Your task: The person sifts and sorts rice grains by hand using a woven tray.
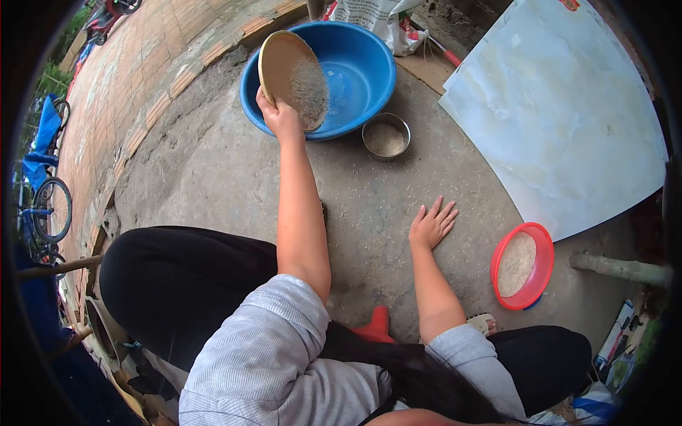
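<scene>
My left hand (282, 119) grips the near rim of a round, shallow woven basket (283, 60). The basket is tilted, and a layer of rice grains (308, 94) lies along its lower right side. It is over the left part of a wide blue plastic basin (369, 67). Flat on the concrete, fingers spread, rests my right hand (432, 226), holding nothing. Between that hand and the basin stands a small metal bowl (407, 136) with rice in it. To the right, a red plastic basket (548, 259) also holds rice.
Loose grains are scattered over the concrete floor (362, 184). A large pale marbled sheet (554, 106) covers the upper right. Behind the basin stands a printed white sack (376, 18). A wooden pole (618, 268) juts in from the right. Bicycles (51, 209) stand far left.
</scene>
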`<action>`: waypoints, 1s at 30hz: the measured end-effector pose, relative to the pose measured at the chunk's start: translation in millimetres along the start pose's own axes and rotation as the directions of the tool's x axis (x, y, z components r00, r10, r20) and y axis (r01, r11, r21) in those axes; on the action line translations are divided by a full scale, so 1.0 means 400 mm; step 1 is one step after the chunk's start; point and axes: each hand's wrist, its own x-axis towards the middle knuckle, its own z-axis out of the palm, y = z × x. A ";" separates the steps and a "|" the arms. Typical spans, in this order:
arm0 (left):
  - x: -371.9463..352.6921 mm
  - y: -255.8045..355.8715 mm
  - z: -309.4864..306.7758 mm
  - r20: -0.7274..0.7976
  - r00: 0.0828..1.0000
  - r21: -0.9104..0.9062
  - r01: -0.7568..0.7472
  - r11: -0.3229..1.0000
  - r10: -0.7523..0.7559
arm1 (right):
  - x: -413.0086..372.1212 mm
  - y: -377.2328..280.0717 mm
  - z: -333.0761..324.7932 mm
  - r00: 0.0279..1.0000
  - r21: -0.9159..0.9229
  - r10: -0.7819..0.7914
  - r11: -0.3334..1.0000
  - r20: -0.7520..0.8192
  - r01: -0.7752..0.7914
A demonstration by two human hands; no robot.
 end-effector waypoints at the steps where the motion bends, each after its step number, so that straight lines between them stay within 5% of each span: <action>1: 0.003 0.009 -0.004 0.001 1.000 0.008 0.006 1.000 -0.006 | 0.000 -0.001 -0.001 1.000 -0.008 -0.003 1.000 -0.011 0.003; 3: 0.009 0.027 -0.002 0.060 0.959 0.484 -0.270 0.832 0.276 | 0.009 -0.004 -0.002 1.000 -0.022 -0.005 1.000 -0.021 0.004; 4: 0.011 0.039 0.000 0.065 0.961 0.485 -0.266 0.833 0.269 | 0.011 -0.005 -0.001 1.000 -0.021 -0.004 1.000 -0.027 0.003; 7: 0.014 0.069 0.011 0.263 0.793 0.612 -0.577 0.540 0.550 | 0.008 -0.007 0.006 0.999 -0.013 0.021 1.000 -0.036 -0.022; 10: -0.003 0.106 0.042 0.219 0.776 0.527 -0.604 0.597 0.592 | 0.009 0.002 0.004 0.997 -0.007 0.037 0.999 -0.065 -0.038; 12: -0.026 0.134 0.077 0.057 0.843 0.416 -0.506 0.755 0.534 | 0.010 0.003 0.006 0.996 0.048 0.015 0.999 -0.090 -0.011; 14: -0.042 0.156 0.109 -0.016 0.930 -0.008 -0.366 0.931 0.366 | 0.011 0.009 0.009 0.995 0.060 0.031 0.998 -0.092 -0.025; 16: -0.065 0.198 0.144 0.092 0.965 -0.202 -0.225 0.953 0.247 | 0.008 0.012 0.016 0.995 0.076 0.041 0.997 -0.094 -0.034; 18: -0.116 0.224 0.193 0.244 0.970 -0.283 0.083 0.955 -0.012 | 0.009 0.021 0.022 0.996 0.098 0.024 0.995 -0.086 -0.016; 19: -0.144 0.197 0.216 0.322 0.946 -0.308 0.146 0.940 -0.042 | 0.010 0.024 0.022 0.995 0.149 0.032 0.989 -0.096 -0.018; 21: -0.235 0.163 0.262 0.417 0.839 -0.263 0.480 0.837 -0.350 | 0.007 0.031 0.023 0.991 0.237 0.068 0.971 -0.114 -0.039; 23: -0.350 0.109 0.303 0.404 0.626 -0.214 0.774 0.596 -0.667 | 0.032 0.058 0.034 0.984 0.322 0.099 0.946 -0.146 -0.048; 25: -0.464 0.039 0.317 0.352 0.383 -0.127 0.923 0.362 -0.854 | 0.047 0.106 0.062 0.946 0.762 0.231 0.647 -0.226 0.024; 26: -0.527 -0.036 0.311 0.380 0.362 -0.132 0.932 0.338 -0.851 | 0.044 0.133 0.052 0.943 0.757 0.244 0.653 -0.227 0.013; 28: -0.638 -0.048 0.278 0.350 0.434 -0.049 0.893 0.447 -0.830 | 0.044 0.184 -0.010 0.795 0.991 0.601 0.027 0.086 -0.128; 30: -0.708 -0.041 0.250 0.251 0.531 0.071 0.824 0.562 -0.809 | 0.032 0.261 -0.043 0.626 0.998 0.780 0.046 -0.010 -0.041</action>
